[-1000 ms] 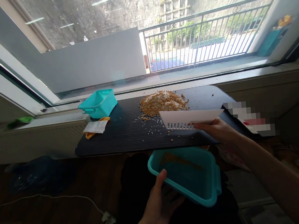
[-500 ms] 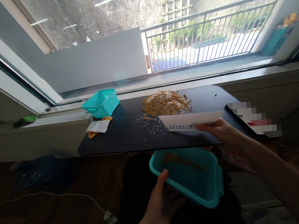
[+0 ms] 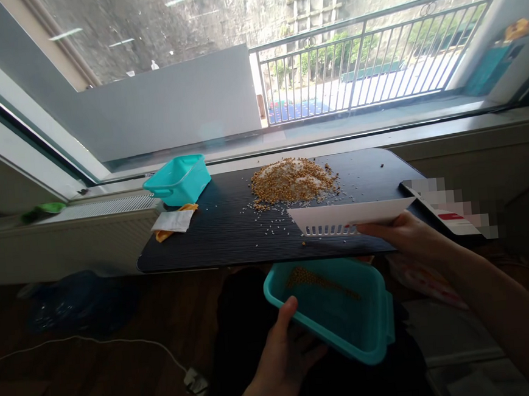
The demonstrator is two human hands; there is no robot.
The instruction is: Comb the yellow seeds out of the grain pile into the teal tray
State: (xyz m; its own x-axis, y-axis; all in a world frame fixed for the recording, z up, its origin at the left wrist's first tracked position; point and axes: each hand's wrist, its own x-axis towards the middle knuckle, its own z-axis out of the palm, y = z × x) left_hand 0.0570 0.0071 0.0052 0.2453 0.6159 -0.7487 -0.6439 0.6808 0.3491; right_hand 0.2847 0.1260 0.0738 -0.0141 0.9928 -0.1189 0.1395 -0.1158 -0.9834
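Observation:
My left hand (image 3: 287,342) grips the near left rim of a teal plastic bin (image 3: 344,344), thumb over the edge, below the table's front edge. Inside the bin lies a streak of yellow soybeans (image 3: 305,275). My right hand (image 3: 402,231) is closed on a white slotted scoop (image 3: 352,214), held above the dark table (image 3: 222,244). The scoop's slotted edge points left, and I see no beans on it. Just beyond it rises a pile of soybeans mixed with white rice (image 3: 290,180), with loose grains scattered on its near side.
At the table's back left stands a second teal bin (image 3: 183,180). A folded paper (image 3: 173,221) lies on an orange cloth (image 3: 163,236) near it. A flat, partly blurred-out object (image 3: 453,213) rests at the right end. Behind the table are a radiator (image 3: 102,235) and a window.
My right hand has shifted the scoop slightly to the right and a little nearer to me. The left hand and the bin stay almost where they were.

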